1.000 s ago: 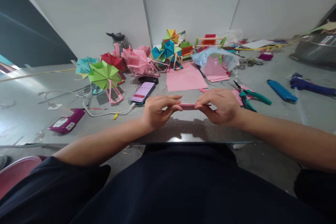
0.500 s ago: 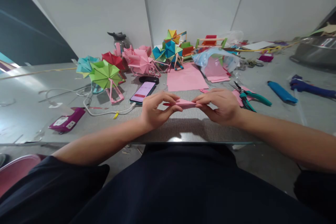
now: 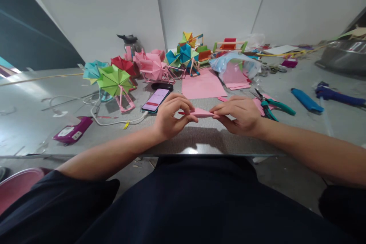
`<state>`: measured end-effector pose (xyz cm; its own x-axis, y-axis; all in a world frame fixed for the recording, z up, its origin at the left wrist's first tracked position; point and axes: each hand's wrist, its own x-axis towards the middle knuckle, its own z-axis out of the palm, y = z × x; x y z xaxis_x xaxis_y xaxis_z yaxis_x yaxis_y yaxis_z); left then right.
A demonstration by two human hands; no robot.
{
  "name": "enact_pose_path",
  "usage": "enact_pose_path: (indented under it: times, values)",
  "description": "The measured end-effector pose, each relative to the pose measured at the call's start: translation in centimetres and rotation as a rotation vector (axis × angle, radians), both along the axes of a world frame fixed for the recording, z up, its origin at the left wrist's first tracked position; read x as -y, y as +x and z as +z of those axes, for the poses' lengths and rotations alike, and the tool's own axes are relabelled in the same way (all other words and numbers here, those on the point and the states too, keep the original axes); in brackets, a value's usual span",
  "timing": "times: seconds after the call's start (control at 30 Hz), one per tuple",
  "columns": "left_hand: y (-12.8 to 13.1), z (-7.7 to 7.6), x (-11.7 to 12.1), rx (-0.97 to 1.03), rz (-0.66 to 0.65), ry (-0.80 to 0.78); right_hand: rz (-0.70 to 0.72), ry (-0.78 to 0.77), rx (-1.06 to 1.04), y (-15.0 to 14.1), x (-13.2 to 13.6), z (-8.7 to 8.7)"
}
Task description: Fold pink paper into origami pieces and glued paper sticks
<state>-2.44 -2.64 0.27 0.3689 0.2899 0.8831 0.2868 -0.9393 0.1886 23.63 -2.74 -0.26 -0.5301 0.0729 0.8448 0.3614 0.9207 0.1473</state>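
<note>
A folded piece of pink paper (image 3: 201,112) is stretched between my two hands, just above the near part of the table. My left hand (image 3: 175,116) pinches its left end between thumb and fingers. At the other end, my right hand (image 3: 238,115) pinches it the same way. Both fingertip areas hide the ends of the paper in part. Behind the hands lies a flat pink sheet (image 3: 202,85). Close to my left hand is a lit phone (image 3: 156,100) with a cable plugged in. Green-handled pliers (image 3: 267,109) lie right of my right hand.
Folded-paper wheels, among them a green one (image 3: 114,81) and a pink one (image 3: 153,66), crowd the back left. A plastic bag (image 3: 250,65) with pink paper sits behind. A purple power strip (image 3: 73,131) lies left; a blue object (image 3: 307,100) and a blue glue gun (image 3: 340,95) lie right.
My hands stay nearly in place, both still pinching the folded pink paper. The fingers of my left hand have shifted slightly and the paper has tilted a little.
</note>
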Motion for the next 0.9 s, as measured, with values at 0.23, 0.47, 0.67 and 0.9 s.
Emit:
enact_pose_path:
  times: [0.23, 0.47, 0.67, 0.9]
  values:
    - [0.3, -0.5, 0.2, -0.066, -0.009, 0.051, -0.022, -0.014, 0.026, -0.4, 0.4, 0.2]
    - [0.9, -0.9, 0.5, -0.243, 0.052, 0.145, -0.025, -0.012, 0.078, -1.1, 0.6, -0.3]
    - [1.0, -0.9, 0.5, -0.245, 0.132, 0.215, -0.029, 0.029, 0.044, -1.6, 0.6, -0.4]
    - [1.1, -0.7, 0.9, -0.296, 0.194, 0.246, -0.023, 0.018, 0.031, -2.4, 1.5, -0.3]
